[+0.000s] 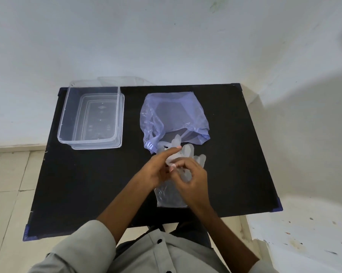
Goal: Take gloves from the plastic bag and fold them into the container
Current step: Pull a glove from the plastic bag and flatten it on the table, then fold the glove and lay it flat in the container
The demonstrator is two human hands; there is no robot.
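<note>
A pale purple plastic bag (174,117) lies on the black table (87,184), its mouth facing me. Several clear disposable gloves (186,149) spill from that mouth. One clear glove (170,197) lies flat in front of me, cuff toward me, partly hidden under my hands. My left hand (158,170) and my right hand (193,182) meet over it, both pinching the glove's finger end, which is bunched between them. The clear plastic container (67,107) stands at the table's far left with nothing in it.
The container rests on its clear lid (121,123). Another clear lid or tray (126,80) leans behind it at the wall. The table has blue corner caps (26,233). A white wall backs the table, with tiled floor to the left.
</note>
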